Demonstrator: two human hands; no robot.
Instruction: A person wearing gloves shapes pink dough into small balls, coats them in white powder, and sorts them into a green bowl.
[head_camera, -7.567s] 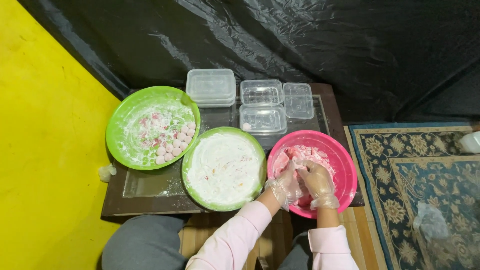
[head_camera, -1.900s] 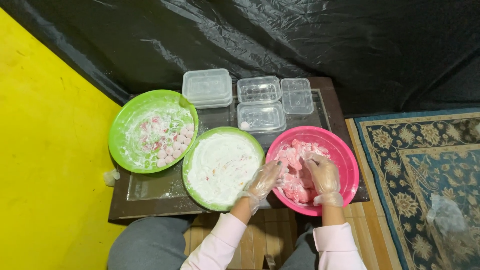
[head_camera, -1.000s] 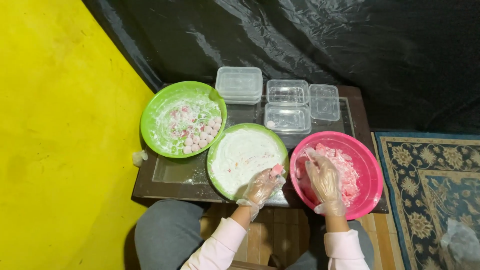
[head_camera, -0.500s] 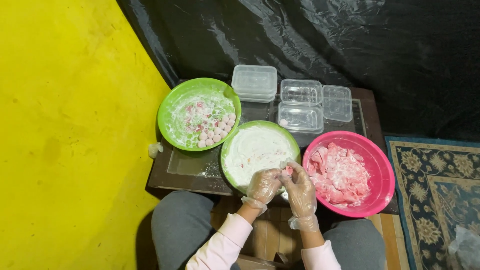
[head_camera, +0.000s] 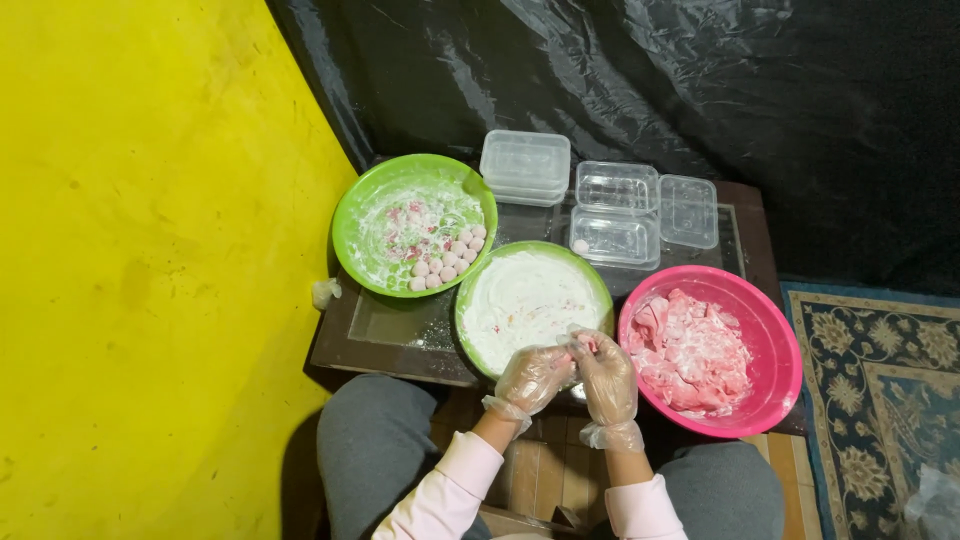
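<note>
Both my hands wear clear plastic gloves and meet over the near rim of the middle green bowl (head_camera: 478, 283), which is filled with white flour. My left hand (head_camera: 532, 378) and my right hand (head_camera: 603, 374) press together around a small pink piece of dough (head_camera: 585, 347) between the fingertips. To the right stands a pink bowl (head_camera: 782, 340) heaped with pink dough. At the back left, a second green bowl (head_camera: 350, 215) holds several floured dough balls.
Several clear plastic containers (head_camera: 615, 205) stand at the back of the small dark table (head_camera: 395, 325), one with a single ball in it. A yellow wall is on the left, black plastic sheeting behind, a patterned rug (head_camera: 885, 375) on the right. My knees are under the table's near edge.
My right hand left the pink bowl and came over to the left hand above the flour bowl's near rim. The view shifted, so the bowls now sit further right.
</note>
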